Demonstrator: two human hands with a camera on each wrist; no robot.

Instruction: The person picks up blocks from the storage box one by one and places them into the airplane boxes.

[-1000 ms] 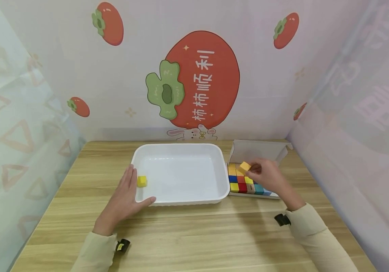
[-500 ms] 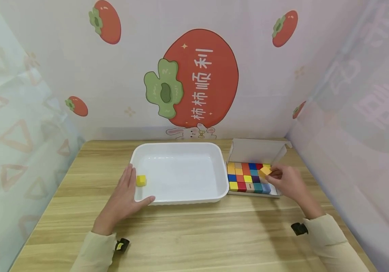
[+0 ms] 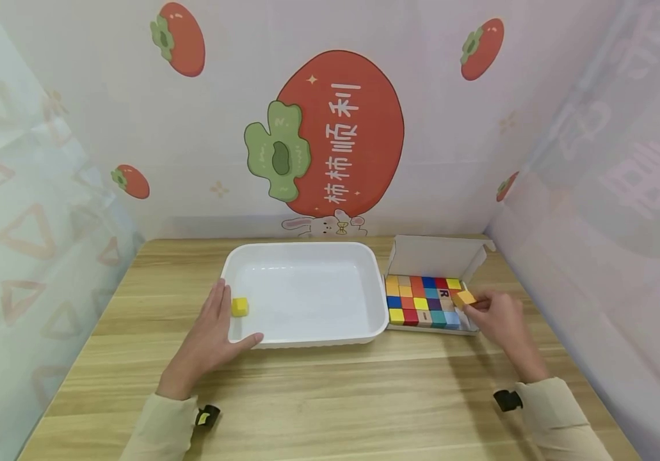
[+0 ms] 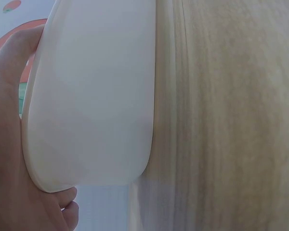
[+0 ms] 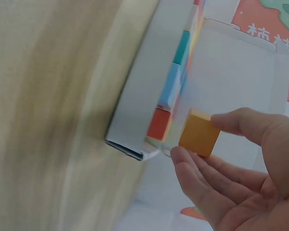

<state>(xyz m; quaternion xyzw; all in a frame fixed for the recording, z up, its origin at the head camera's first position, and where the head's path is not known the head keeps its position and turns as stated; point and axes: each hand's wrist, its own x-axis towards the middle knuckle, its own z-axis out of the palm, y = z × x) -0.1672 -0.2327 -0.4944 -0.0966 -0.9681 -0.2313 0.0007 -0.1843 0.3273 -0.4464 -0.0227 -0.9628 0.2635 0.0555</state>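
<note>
Orange cube (image 3: 465, 298) pinched in right hand (image 3: 495, 318).

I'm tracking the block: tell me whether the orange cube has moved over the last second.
Yes. The right hand carried the orange cube rightward, across the box of blocks to its right edge.

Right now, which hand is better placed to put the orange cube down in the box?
Right. The right hand already pinches the orange cube at the box; the left hand rests on the white tray.

forearms cut off, box (image 3: 432, 301) corner hidden
</note>
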